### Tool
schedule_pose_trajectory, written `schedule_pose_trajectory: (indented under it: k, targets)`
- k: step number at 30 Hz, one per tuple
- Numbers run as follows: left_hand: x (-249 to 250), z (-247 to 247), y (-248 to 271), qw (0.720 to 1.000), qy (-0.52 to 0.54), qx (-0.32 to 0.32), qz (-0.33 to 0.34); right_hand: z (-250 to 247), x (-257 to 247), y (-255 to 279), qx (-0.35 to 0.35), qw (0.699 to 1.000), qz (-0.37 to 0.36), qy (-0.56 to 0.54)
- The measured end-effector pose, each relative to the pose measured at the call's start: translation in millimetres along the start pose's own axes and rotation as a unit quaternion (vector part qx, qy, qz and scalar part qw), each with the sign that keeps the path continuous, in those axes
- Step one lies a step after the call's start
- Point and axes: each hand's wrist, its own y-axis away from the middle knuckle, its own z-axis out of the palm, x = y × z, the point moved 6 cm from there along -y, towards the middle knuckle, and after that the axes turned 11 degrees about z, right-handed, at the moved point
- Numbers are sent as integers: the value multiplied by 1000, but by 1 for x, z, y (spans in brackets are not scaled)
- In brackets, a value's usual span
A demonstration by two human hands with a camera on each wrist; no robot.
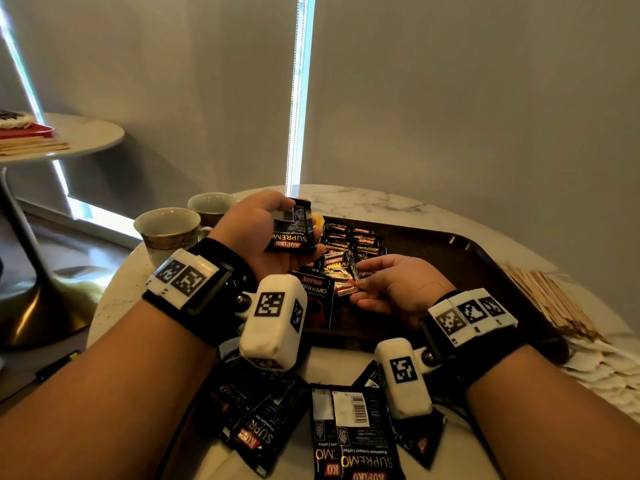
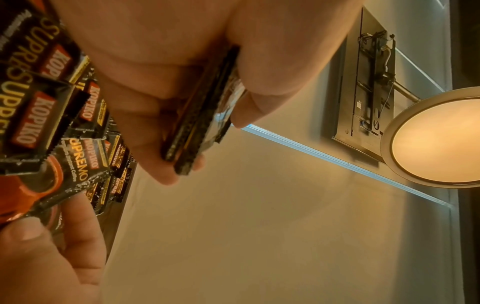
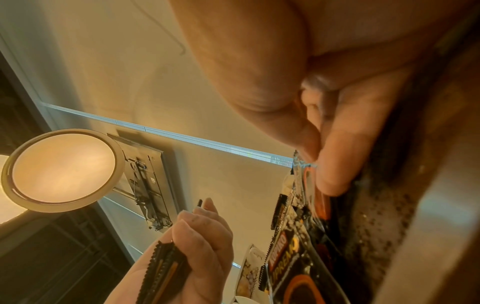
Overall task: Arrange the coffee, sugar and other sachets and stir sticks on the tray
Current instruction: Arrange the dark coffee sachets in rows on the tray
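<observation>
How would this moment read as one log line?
left hand: holds black Kopiko coffee sachets | right hand: pinches one sachet over dark brown tray

The left hand (image 1: 258, 233) covers the far and left part of the stack of coffee sachets (image 1: 292, 230) it holds, so the count in that stack cannot be told (the left wrist view shows only their crimped edges). The wrist cameras hide the near-left corner of the tray (image 1: 460, 251) and parts of the loose sachets (image 1: 349, 434) on the desk (image 1: 381, 202), whose nearest ones are cut off by the lower edge. The right hand (image 1: 398, 285) hides the lower right corner of the pinched sachet (image 1: 341, 275). The stir sticks (image 1: 550, 303) blur together at the right.
</observation>
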Motion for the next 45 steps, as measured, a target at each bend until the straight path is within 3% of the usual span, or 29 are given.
schedule_pose_trajectory:
  k: [10,21,26,35,40,45]
  targets:
    - [0,0,0,1000,2,5,4,0,-2,5,9,1000,-14,14]
    - [0,-1,-1,1000,9,4,1,1,-5,9,30,985,-47,163]
    - [1,-3,-1,1000,8,8,3,-1,-8,11,26,993,-57,100]
    - [1,-2,-2,1000,18,3,7,6,-2,8,19,999,22,23]
    - [1,-4,-3,1000,12,13,9,-1,-1,1,50,994,-8,97]
    - [1,-5,-3,1000,11,13,7,4,-1,8,51,981,31,185]
